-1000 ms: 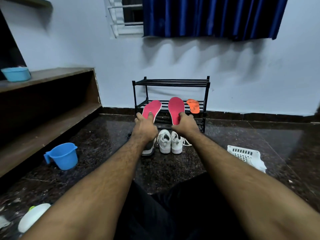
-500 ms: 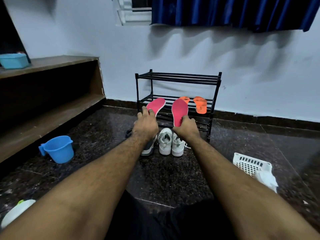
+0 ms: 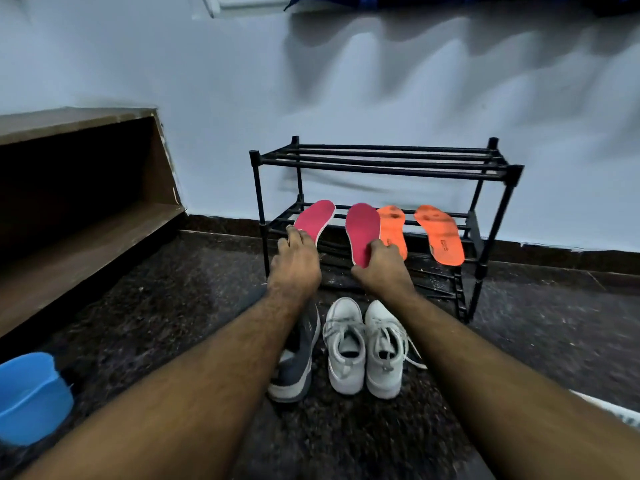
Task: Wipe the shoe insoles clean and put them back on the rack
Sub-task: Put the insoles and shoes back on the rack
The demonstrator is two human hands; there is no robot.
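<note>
Home entryway: black shoe rack point(image 3: 381, 161) against a pale wall point(image 3: 138, 64), sneakers point(image 3: 363, 344) on dark stone floor point(image 3: 173, 306)

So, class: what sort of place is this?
Probably a room in a home, by the wall where shoes are kept: a shoe rack holding insoles, sneakers on the floor, a blue mug.

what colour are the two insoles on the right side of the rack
Orange, with darker smudges: the two orange insoles on the rack, seen from the head view.
</note>
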